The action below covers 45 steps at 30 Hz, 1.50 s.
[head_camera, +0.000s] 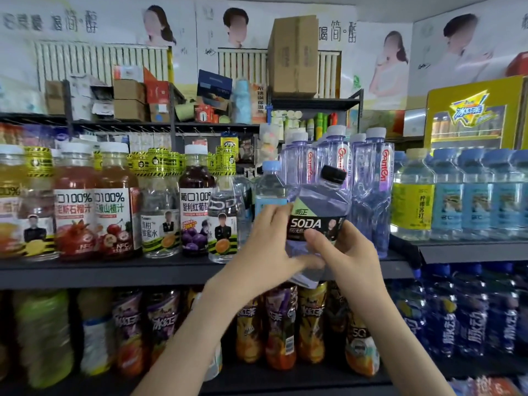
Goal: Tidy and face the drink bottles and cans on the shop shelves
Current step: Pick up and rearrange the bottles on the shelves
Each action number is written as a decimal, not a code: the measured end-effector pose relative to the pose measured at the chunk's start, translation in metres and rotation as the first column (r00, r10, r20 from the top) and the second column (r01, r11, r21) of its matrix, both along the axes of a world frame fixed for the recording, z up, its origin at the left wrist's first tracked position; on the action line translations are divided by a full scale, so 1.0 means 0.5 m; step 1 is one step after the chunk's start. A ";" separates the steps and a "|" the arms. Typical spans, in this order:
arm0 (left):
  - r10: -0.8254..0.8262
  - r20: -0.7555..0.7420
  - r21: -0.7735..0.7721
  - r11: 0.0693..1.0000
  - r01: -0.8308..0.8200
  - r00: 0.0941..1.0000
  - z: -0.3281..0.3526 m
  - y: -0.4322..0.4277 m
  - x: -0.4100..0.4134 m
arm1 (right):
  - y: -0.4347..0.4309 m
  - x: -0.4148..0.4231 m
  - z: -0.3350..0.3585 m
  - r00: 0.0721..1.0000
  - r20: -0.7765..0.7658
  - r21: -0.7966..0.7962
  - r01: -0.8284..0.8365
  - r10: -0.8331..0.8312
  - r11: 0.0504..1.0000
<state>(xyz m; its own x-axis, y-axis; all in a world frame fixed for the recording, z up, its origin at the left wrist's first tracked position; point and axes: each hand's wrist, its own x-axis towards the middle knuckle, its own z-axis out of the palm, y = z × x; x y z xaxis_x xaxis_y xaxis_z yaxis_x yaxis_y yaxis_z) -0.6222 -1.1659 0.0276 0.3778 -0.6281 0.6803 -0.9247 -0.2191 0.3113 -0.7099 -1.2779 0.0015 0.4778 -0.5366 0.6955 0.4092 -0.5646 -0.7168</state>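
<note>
**Gripped a tilted soda bottle (317,207) in both hands**

Held it at centre frame, in front of the middle shelf (114,270) and off its surface. Wrapped the left hand (265,247) round the bottle's left side and lower body, fingers curled. Closed the right hand (351,252) on its right side, thumb laid across the black label, other fingers hidden behind.

Saw clear liquid inside purple-tinted plastic, under a black cap. Kept the "SODA" lettering toward the camera. Leaned the long axis off upright: cap toward the upper right of the frame, base toward the lower left, dipping just past the shelf's front edge.

Found red juice in the pomegranate bottle (75,201) at left of frame and dark purple juice in the grape bottle (195,207) nearer centre, both upright with labels forward. Noted a blue-capped clear bottle (270,184) just behind the left hand, and tall purple water bottles (371,181) clustered behind the soda bottle. Spotted a yellow-labelled bottle (413,195) and pale blue bottles (474,195) of clear liquid at right of frame. Made out iced tea bottles (281,324) under the hands on the lower shelf, and dark blue bottles (474,310) at lower right.
</note>
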 end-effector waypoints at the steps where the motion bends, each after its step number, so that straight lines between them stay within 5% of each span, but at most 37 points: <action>1: 0.007 0.003 0.010 1.000 -0.007 1.000 0.005 0.009 0.007 | -0.004 -0.008 -0.001 0.999 0.021 0.007 0.026 -0.026 1.000; 6: 0.439 0.099 -0.359 0.853 -0.380 0.893 -0.009 -0.010 0.035 | -0.020 -0.039 0.002 0.988 0.105 0.054 0.112 -0.117 0.992; 13: 0.575 -0.110 -0.103 0.805 -0.584 0.811 0.003 -0.105 0.026 | -0.032 -0.048 -0.004 0.981 0.115 0.074 0.146 -0.154 0.987; 21: 0.454 -0.214 -0.242 0.833 -0.497 0.865 0.000 -0.066 0.014 | -0.027 -0.023 -0.019 0.991 0.070 0.033 0.114 -0.116 0.993; 30: 0.412 -0.187 -0.473 0.758 -0.449 0.892 0.027 0.120 -0.004 | 0.002 0.098 0.033 0.996 -0.092 -0.020 -0.015 0.013 1.000; 35: 0.355 -0.290 -0.433 0.780 -0.453 0.889 0.014 0.165 0.011 | -0.011 0.171 0.036 0.970 -0.240 -0.052 -0.050 0.036 0.997; 41: 0.330 -0.328 -0.397 0.802 -0.447 0.885 -0.004 0.159 0.018 | -0.038 0.203 0.017 0.923 -0.349 -0.232 0.086 -0.165 0.969; 45: 0.333 -0.287 -0.353 0.835 -0.422 0.898 -0.007 0.134 0.007 | 0.004 0.161 0.009 0.948 -0.235 -0.248 0.157 -0.217 0.956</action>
